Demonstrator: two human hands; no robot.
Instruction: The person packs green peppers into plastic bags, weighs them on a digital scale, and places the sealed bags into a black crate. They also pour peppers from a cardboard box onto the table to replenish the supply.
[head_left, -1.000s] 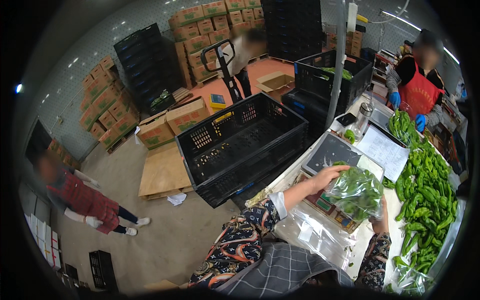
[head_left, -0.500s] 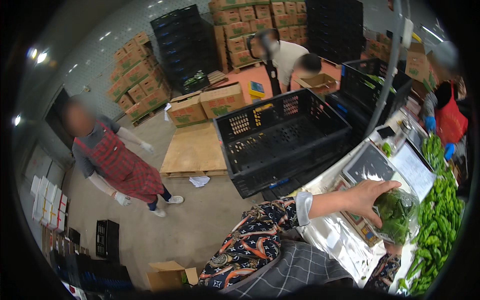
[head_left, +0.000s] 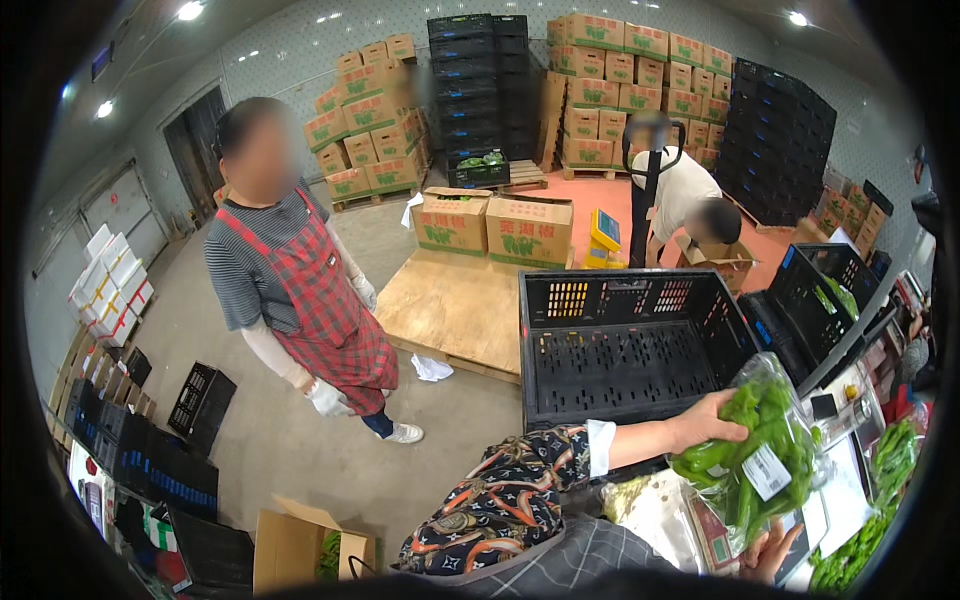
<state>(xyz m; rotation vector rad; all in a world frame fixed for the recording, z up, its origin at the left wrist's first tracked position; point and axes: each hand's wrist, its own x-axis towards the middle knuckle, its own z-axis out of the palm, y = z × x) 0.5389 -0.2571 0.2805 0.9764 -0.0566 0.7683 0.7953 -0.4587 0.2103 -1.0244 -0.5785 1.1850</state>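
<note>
A clear plastic bag of green peppers (head_left: 757, 440) with a white label hangs in front of me on the right. My left hand (head_left: 703, 422) grips the bag's upper left side, thumb across the plastic. Just below the bag's lower end is my right hand (head_left: 768, 552), its fingers stretched out and apart; whether they touch the plastic I cannot tell. Under both hands lies the work table, with a scale (head_left: 712, 540) partly covered by the bag. Loose green peppers (head_left: 860, 548) lie heaped along the table's right side.
An unfilled black crate (head_left: 625, 370) stands beyond my left hand. Another black crate (head_left: 815, 290) holds some greens. A person in a checked apron (head_left: 310, 290) stands at left; another person (head_left: 690, 195) bends over a carton. Cartons (head_left: 530, 230) sit on a wooden pallet (head_left: 450, 310).
My left hand has lifted the bag up and turned it so its label shows. My right hand has come into clearer view below it. The view has swung left.
</note>
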